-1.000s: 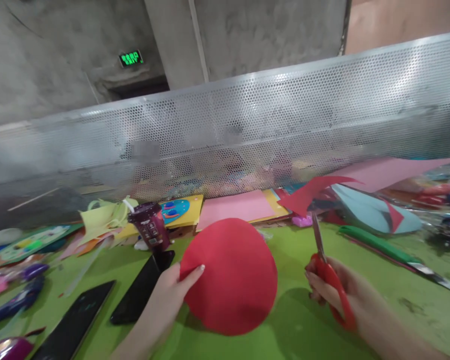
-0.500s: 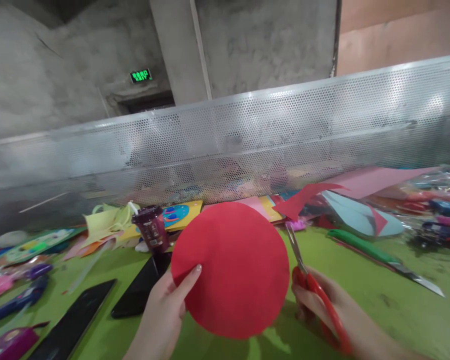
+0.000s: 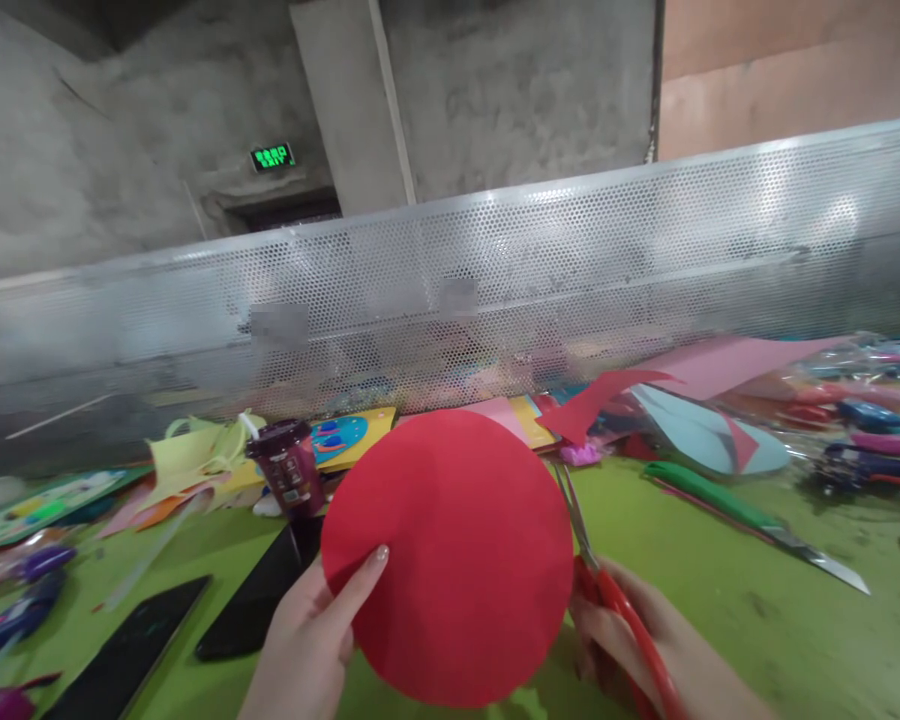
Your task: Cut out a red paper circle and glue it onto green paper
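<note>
A round red paper disc [image 3: 457,570] is held up in front of me, above the green tabletop [image 3: 810,640]. My left hand [image 3: 319,620] pinches its left edge, thumb on the near face and the other fingers behind it. My right hand [image 3: 637,630] grips red-handled scissors [image 3: 626,610] by the handles. Their blades point up and away, right beside the disc's right edge; whether they touch it I cannot tell. The blades look slightly apart.
Two black phones [image 3: 131,650] lie at left, near a dark lidded cup [image 3: 289,470] with a straw. To the right lies a green-handled knife [image 3: 757,515], blade exposed. Paper scraps [image 3: 615,395] line the back before a perforated metal screen [image 3: 495,270].
The disc and both hands sit slightly lower and further left in view, and the background has shifted left too. The scissors now appear closer to the disc's right edge.
</note>
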